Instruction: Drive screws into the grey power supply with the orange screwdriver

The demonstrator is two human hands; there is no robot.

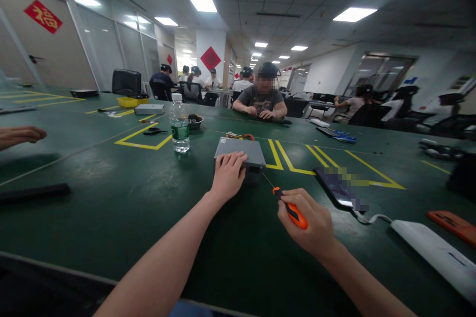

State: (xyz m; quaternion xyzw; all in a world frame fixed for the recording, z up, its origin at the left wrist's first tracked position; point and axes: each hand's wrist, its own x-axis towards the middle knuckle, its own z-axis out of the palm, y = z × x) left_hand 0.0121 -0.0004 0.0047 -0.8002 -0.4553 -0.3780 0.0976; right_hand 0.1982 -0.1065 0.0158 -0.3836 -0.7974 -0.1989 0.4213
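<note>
A grey metal computer power supply (247, 152) lies on the green table (156, 237), with coloured cables (240, 135) at its far side. My left hand (231, 173) is closed over its near left edge, fingers across the top and pressing it down. In my right hand (308, 220) is a screwdriver (296, 214) with an orange and black handle. Its thin shaft points up and left, and the tip is at the lower right corner of the near face. Whether the tip sits in a screw cannot be made out.
A water bottle (179, 126) stands left of the power supply, before a metal bowl (195, 121). On the right lie a phone (336, 188), a white power bank (433, 252) and an orange case (453, 225). A co-worker (262, 96) sits opposite; another person's hand (22, 136) is at left.
</note>
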